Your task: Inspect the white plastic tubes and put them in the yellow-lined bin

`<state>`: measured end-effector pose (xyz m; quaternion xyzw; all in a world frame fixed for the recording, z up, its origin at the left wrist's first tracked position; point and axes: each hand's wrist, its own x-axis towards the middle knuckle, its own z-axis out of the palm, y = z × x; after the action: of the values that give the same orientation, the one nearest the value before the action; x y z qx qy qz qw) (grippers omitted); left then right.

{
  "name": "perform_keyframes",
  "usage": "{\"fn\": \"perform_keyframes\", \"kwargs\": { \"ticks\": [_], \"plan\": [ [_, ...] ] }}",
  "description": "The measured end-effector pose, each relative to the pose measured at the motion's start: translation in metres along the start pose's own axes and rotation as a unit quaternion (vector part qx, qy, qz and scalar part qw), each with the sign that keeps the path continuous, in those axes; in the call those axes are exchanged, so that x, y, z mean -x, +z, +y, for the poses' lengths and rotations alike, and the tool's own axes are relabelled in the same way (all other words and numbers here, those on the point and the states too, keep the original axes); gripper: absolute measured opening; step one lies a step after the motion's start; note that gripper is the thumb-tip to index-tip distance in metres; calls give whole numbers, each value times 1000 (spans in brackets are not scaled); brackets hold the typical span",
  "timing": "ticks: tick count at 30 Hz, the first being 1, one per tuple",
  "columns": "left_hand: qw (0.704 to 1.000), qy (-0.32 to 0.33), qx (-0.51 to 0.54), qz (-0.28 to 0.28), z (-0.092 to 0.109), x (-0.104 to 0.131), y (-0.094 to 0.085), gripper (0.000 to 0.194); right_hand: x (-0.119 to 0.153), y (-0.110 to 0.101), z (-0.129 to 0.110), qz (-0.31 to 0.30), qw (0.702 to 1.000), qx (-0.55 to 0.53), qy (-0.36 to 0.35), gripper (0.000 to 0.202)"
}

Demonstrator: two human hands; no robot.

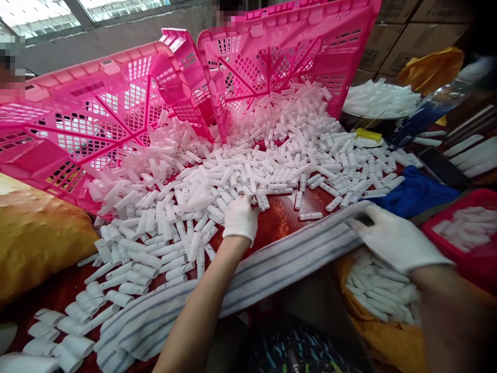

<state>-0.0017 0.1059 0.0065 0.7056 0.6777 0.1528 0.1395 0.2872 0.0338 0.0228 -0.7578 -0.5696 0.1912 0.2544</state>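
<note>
My left hand (241,217), in a white glove, reaches into the near edge of a large heap of short white plastic tubes (186,254). Its fingers are bent together at a tube, and the fingertips are partly hidden. My right hand (399,238), gloved too, is at the right end of a striped towel (295,264). Its thumb and fingers curl into a pinch at the towel's edge; whether anything is between them I cannot make out. Many tubes carry small dark marks. The towel runs along the table's near edge, beneath my left forearm.
Two pink crates (155,49) lie tipped behind the heap on the red table (281,217). To the right are a blue cloth (423,191), a red basin (430,228) and a yellow bag (373,336), the last two holding white pieces. A yellow sack (42,238) bulges at left.
</note>
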Motion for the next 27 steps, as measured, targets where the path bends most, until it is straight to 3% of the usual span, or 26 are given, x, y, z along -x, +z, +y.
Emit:
{"fn": "perform_keyframes", "kwargs": {
  "ticks": [4, 8, 10, 11, 13, 16, 18, 21, 24, 27],
  "plan": [
    [997, -63, -11, -45, 7, -26, 8, 26, -43, 51, -42, -73, 987, 132, 46, 37],
    [997, -66, 25, -28, 2, -12, 3, 40, -71, 95, -64, -103, 985, 129, 42, 50],
    [983, -83, 164, -3, -5, 1, -3, 41, -71, 104, -66, -85, 992, 98, 4, 48],
    [957, -102, 273, 1, -8, 7, -7, 37, -66, 105, -67, -75, 996, 45, -19, 45],
    [869, -143, 473, -14, -12, 19, -12, 24, -52, 103, -73, -76, 984, -150, -55, 39],
    [786, -169, 593, -47, -9, 35, -12, 12, -27, 94, -88, -136, 879, -454, -46, 37],
    [729, -184, 658, -43, -2, 44, -9, 19, -14, 88, -97, -167, 825, -540, -3, 37],
    [639, -206, 740, -43, 6, 54, -4, 36, -7, 82, -101, -168, 807, -564, 41, 39],
    [628, -202, 750, -51, 6, 61, -1, 45, -12, 76, -96, -180, 821, -540, 39, 38],
    [650, -191, 735, -20, 4, 67, 1, 46, -15, 67, -92, -200, 855, -479, -3, 36]
  ]
}}
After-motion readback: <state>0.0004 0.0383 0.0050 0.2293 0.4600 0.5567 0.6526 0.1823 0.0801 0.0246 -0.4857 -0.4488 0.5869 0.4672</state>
